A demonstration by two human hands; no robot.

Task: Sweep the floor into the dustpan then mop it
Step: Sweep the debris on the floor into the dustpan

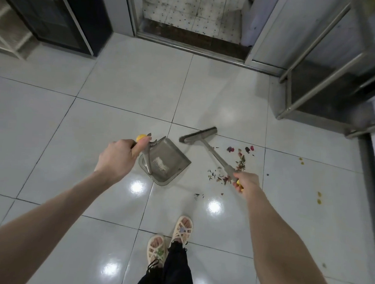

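1. Head view, hidden or unclear parts: both forearms run out of the bottom corners. The right hand (246, 183) covers the top of the broom (206, 142) handle, so only a sliver of yellow grip shows below the fingers. The left hand (117, 158) hides most of the dustpan (166, 160) handle; its yellow end cap peeks out above the thumb. The broom head is slightly smeared by blur.
2. Grip: the left fingers are curled tight round the dustpan handle; the right fingers are closed round the broom handle.
3. Task things: the dustpan sits on the floor (97, 116) ahead of the feet, its mouth toward the right. The broom head rests just beyond the pan's far right corner. The debris (235, 165), dried petals and bits, lies scattered right of the pan, beside the broom shaft; a few yellow specks lie well apart farther right.
4. Materials: glossy pale square tiles with dark grout and bright lamp reflections; a grey translucent scoop-shaped pan with a white comb ridge inside; a grey shaft, dark bristles; woven cream sandals (169, 239).
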